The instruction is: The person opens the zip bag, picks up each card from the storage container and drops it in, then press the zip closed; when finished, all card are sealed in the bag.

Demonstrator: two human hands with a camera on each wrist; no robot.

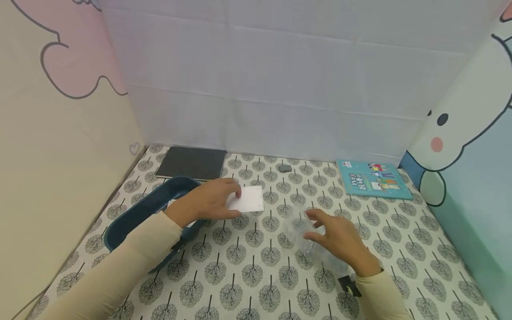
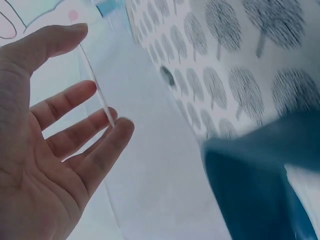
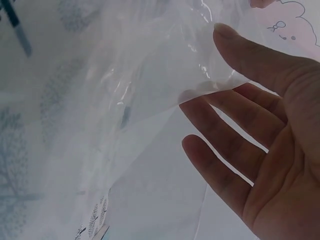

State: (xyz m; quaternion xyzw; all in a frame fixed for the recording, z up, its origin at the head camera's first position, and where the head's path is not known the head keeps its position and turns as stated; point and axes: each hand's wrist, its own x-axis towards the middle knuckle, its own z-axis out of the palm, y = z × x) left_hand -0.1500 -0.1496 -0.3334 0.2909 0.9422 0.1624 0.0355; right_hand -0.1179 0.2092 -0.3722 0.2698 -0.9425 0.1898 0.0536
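My left hand [image 1: 211,199] holds a thin white card [image 1: 252,198] between thumb and fingers, over the right rim of a dark blue bin [image 1: 120,226]. Seen edge-on in the left wrist view, the card [image 2: 95,75] spans from the thumb to the fingertips. To the right, my right hand [image 1: 339,234] grips the edge of a clear plastic bag [image 1: 298,229]. In the right wrist view the bag [image 3: 145,75] hangs loose and creased, with fingertips behind its edge and the thumb in front. White papers in the bin are partly hidden by the left arm.
A black notebook or flat board [image 1: 192,163] lies at the back left. A small grey object [image 1: 285,168] sits near the back wall. At the back right is a turquoise book [image 1: 374,180]. The tablecloth [image 1: 236,289] has a tree print; fabric walls enclose three sides.
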